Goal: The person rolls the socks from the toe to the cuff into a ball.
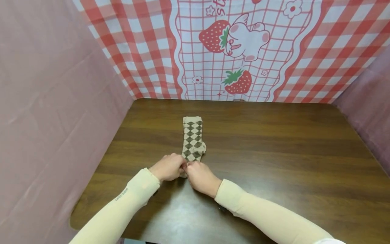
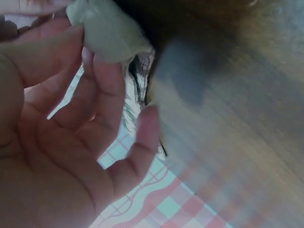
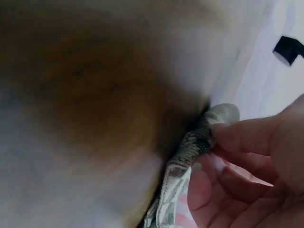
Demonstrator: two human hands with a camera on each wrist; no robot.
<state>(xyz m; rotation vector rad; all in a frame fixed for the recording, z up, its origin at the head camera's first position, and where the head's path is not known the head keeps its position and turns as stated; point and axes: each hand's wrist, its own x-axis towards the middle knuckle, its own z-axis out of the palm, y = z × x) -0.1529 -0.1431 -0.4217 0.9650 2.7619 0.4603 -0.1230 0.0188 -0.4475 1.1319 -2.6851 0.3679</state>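
Note:
A beige sock (image 1: 192,135) with dark olive diamonds lies flat on the wooden table, its cuff toward the back and its heel bulging to the right. My left hand (image 1: 169,167) and right hand (image 1: 203,178) meet at the near end. In the left wrist view, the thumb and fingers of the left hand pinch the plain beige toe (image 2: 109,33). The right wrist view has my right thumb and fingers pinching the sock just beside its rounded toe tip (image 3: 227,112). Whether a second sock lies underneath, I cannot tell.
The brown wooden table (image 1: 274,152) stretches well to the right of the sock. A red-and-white checked cloth (image 1: 152,51) with strawberry prints hangs at the back. Pinkish cloth (image 1: 55,101) hangs along the left, and more on the right.

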